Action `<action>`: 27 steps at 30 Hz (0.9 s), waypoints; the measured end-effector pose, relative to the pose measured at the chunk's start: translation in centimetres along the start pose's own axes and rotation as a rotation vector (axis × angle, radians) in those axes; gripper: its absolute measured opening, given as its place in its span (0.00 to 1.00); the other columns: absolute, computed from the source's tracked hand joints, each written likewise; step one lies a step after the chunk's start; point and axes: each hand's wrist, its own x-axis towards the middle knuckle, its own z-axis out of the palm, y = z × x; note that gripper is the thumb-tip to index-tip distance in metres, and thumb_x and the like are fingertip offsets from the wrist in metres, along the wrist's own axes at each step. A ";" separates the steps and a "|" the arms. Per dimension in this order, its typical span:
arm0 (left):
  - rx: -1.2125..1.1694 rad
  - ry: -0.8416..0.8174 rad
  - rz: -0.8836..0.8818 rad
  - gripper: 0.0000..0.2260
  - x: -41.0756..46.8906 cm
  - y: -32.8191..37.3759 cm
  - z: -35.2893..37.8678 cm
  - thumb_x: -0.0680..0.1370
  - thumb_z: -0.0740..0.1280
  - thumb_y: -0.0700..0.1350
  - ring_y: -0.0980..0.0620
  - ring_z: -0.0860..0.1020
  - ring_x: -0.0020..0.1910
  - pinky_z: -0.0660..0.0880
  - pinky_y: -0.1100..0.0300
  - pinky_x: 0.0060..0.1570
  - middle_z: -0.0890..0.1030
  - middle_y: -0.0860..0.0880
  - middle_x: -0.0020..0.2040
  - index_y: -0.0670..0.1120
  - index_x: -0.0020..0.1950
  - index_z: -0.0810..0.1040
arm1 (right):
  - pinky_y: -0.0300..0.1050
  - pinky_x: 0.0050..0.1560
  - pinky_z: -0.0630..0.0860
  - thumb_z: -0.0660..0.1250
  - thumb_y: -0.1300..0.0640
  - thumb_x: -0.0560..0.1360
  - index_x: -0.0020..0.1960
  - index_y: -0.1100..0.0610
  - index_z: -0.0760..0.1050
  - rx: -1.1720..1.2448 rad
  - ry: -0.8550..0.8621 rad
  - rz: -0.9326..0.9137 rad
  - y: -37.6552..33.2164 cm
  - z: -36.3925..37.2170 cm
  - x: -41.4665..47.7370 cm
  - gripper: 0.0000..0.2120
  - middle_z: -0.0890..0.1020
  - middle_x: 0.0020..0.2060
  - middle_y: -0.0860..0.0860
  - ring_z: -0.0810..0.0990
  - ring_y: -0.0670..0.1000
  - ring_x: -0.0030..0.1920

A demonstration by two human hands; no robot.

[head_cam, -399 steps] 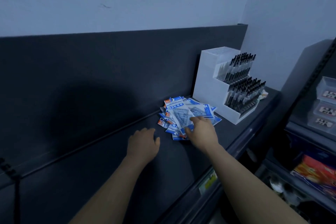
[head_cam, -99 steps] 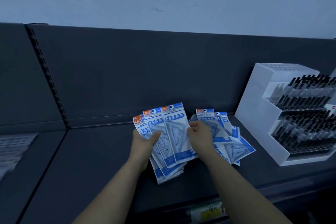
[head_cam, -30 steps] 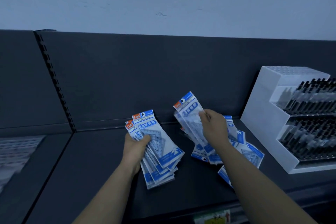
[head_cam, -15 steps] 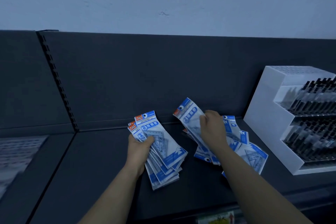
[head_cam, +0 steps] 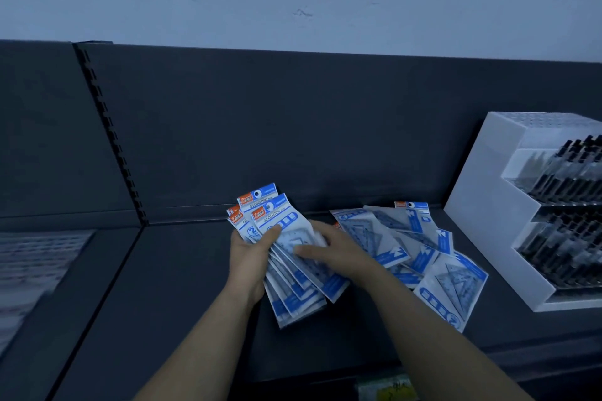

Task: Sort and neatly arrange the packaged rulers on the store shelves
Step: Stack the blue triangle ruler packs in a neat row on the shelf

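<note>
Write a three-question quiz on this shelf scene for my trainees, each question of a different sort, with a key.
1. True or false: the left hand grips the fanned stack of ruler packets.
2. Where does the loose pile of packets lie? A) left of the fanned stack B) between the fanned stack and the white display C) on top of the white display
3. Fill in: the white display's tiers hold black ___.
Key: 1 true; 2 B; 3 pens.
</note>
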 end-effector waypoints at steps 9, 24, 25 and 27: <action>-0.079 0.056 0.243 0.18 -0.4 3.1 -0.1 0.74 0.64 0.39 0.48 0.79 0.49 0.76 0.54 0.50 0.81 0.44 0.53 0.40 0.64 0.70 | 0.35 0.49 0.75 0.77 0.61 0.67 0.66 0.45 0.70 -0.148 -0.066 -0.148 -4.4 0.6 0.4 0.32 0.81 0.54 0.41 0.81 0.39 0.52; 0.679 -0.091 0.174 0.17 0.7 3.4 -8.0 0.68 0.78 0.38 0.57 0.84 0.39 0.77 0.67 0.37 0.86 0.50 0.45 0.44 0.54 0.78 | 0.46 0.49 0.73 0.73 0.33 0.59 0.60 0.50 0.70 -1.067 0.205 -0.016 -2.4 -0.3 1.5 0.35 0.78 0.54 0.48 0.77 0.52 0.54; 0.669 -0.095 0.171 0.15 0.8 3.2 -8.1 0.70 0.76 0.37 0.57 0.84 0.38 0.77 0.67 0.36 0.86 0.48 0.45 0.42 0.54 0.79 | 0.47 0.51 0.75 0.74 0.34 0.60 0.60 0.50 0.70 -0.988 0.214 0.018 -2.0 -0.6 1.1 0.35 0.78 0.54 0.48 0.76 0.51 0.54; 0.656 -0.090 0.180 0.12 0.8 2.9 -7.9 0.72 0.74 0.36 0.54 0.84 0.40 0.77 0.67 0.36 0.86 0.47 0.46 0.41 0.54 0.79 | 0.46 0.54 0.74 0.77 0.41 0.62 0.64 0.50 0.69 -0.756 0.224 0.039 -1.1 -0.7 0.3 0.35 0.75 0.56 0.48 0.74 0.50 0.54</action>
